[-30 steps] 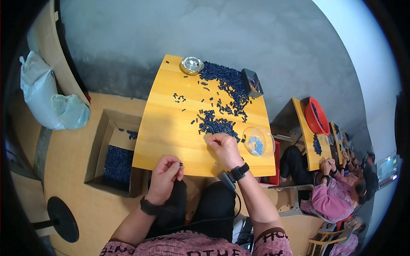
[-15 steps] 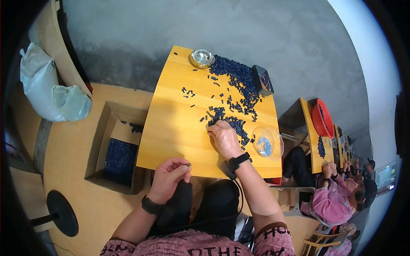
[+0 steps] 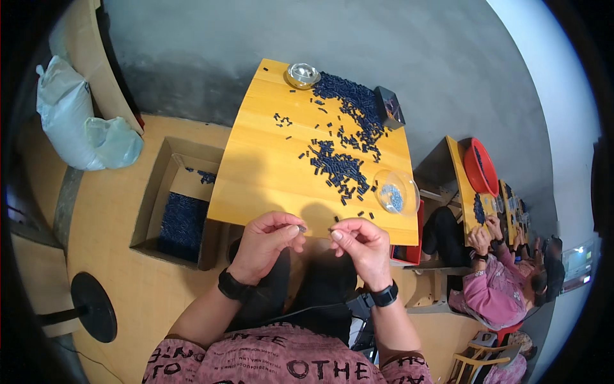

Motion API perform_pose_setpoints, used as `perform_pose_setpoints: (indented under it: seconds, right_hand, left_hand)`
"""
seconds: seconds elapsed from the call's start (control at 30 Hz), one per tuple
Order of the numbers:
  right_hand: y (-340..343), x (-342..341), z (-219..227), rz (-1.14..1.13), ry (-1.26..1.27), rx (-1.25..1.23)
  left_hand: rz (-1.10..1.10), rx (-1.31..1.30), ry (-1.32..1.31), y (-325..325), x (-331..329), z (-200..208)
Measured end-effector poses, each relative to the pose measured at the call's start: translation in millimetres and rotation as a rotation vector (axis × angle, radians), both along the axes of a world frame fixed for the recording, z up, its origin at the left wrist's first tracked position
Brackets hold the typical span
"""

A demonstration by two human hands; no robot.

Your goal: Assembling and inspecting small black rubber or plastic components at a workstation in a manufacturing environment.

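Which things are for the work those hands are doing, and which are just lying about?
Probably for the work: small dark pieces, clear bowl, pale-blue bits, wooden table, cardboard box.

Probably just lying about: white sack, pale green bag, black disc.

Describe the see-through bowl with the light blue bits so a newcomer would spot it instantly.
Find the large yellow table in the middle. On its right side, near the front corner, right of the dark pieces, sits the see-through bowl. Unlike the shiny container at the far edge, it holds small light blue bits.
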State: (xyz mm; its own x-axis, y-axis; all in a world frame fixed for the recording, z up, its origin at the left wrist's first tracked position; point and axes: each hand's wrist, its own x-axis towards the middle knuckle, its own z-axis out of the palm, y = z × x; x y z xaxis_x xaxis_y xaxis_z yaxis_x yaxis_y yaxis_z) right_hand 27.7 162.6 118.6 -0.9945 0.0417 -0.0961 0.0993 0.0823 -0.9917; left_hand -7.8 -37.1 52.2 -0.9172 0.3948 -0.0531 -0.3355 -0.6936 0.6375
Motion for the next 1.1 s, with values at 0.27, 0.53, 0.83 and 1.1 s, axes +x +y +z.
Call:
perform_pose_setpoints:
  seconds: [0.27,0.53,0.83,1.1]
  right_hand:
    - [-4.1,63.9,11.1,0.014,0.084,-0.24]
    - [-2.7,98.1,12.8,-0.101,0.214,-0.356]
    - [-0.3,119.5,18.3,-0.166,0.337,-0.41]
    - [2.2,130.5,16.5,-0.185,0.376,-0.416]
  left_hand:
    - [-0.096,0.011,0.102,20.9,32.4,32.2]
    - [-0.151,-0.099,0.219,31.2,60.3,58.4]
    - [-0.167,-0.12,0.245,42.0,80.5,69.5]
    - [-0.218,-0.062,0.194,47.4,89.2,69.7]
